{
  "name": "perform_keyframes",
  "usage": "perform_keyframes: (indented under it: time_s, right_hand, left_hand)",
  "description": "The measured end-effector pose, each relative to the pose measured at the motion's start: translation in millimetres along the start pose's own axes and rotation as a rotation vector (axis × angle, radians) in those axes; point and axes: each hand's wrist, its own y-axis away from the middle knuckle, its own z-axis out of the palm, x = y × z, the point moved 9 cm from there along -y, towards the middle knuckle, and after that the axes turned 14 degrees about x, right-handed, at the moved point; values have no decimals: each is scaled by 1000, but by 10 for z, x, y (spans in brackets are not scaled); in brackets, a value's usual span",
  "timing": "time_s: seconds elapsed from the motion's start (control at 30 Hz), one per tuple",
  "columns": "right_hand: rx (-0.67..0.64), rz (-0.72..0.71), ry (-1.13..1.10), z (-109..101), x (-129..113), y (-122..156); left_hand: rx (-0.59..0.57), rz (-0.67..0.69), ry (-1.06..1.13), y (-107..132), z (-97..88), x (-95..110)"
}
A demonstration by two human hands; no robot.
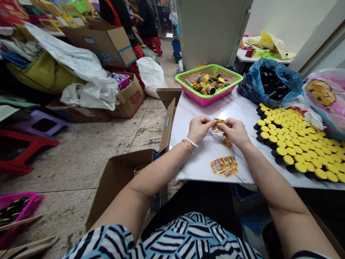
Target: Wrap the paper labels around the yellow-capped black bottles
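Observation:
Between my two hands, over the white marbled table (185,158), is a small printed label (217,126) in yellow and orange. My left hand (199,128) pinches its left end, and my right hand (235,132) pinches the right end. Just below my right fingers lies a single label (227,143). Nearer the front edge is a loose pile of similar labels (224,166). To the right, black cylinders with yellow caps (304,144) stand packed upright in rows.
A green-and-pink basket (207,100) of labelled cylinders sits at the back. Beside it, a blue plastic bag (272,82) holds black pieces. An open cardboard box (113,180) stands on the floor at left. Stools, sacks and boxes crowd the far left, where people sit.

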Motion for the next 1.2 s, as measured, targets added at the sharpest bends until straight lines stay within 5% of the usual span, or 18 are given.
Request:
perform_keyframes:
  time_s: [0.13,0.23,0.37,0.57,0.77,1.0,1.2]
  right_hand:
    - [-54,-96,367,-25,41,-12]
    - [47,-258,597,-118,-70,-23]
    - [201,-334,491,-216,-209,-18]
    - [151,-309,463,-156,-177,-17]
    - [176,-354,446,-186,-260,23]
    - [158,-280,397,-174,-138,-38]
    - [139,-254,402,-148,-66,-73]
  left_hand:
    - [74,35,-123,-171,-144,-48]
    - [114,17,-149,-265,-217,-110]
    - [79,72,-322,-242,-145,-144]
    - [-51,344,-644,-149,90,-54]
    - [25,367,-633,-182,27,-26]
    - [40,121,-422,-281,-116,-189]
    - [-25,315,-637,-162,20,-49]
